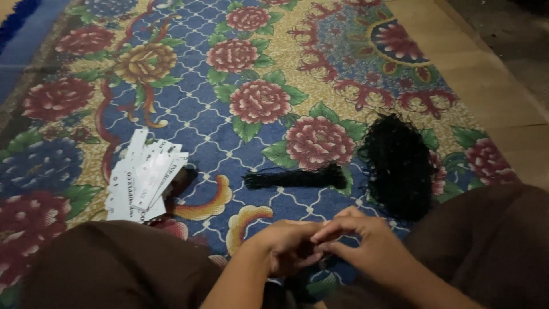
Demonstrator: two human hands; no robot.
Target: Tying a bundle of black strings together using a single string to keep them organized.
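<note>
- The left hand [286, 246] comes in from the lower middle of the view, forearm angled up to the right, fingers curled inward toward the other hand. They seem to pinch something dark and thin, but it is too small and dim to name.
- The right hand [366, 243] lies across from it, wrist coming from the lower right, fingertips [320, 233] drawn together and touching the left hand's fingers; what they nip cannot be made out.
- Both hands hover low over the near edge of the flowered carpet [229, 86], between 2 knees in brown cloth [114, 266].
- 1 fanned stack of white printed cards [143, 174] lies near the carpet's left edge, just beyond the left knee. The single cards overlap too much to count.
- 1 tight bundle of black strings [294, 178] lies crosswise in the middle of the carpet, just beyond the hands.
- 1 loose heap of black strings [397, 166] sits to the right of the bundle, touching or nearly touching its right end, near the right knee.
- Dim light blurs the dark strands into 1 mass each, so no strand count is possible.
- The knees cover the carpet's near edge, and a small dark thing under the cards' right side is mostly hidden.
- A bare wooden floor [486, 74] shows past the carpet's right edge.
</note>
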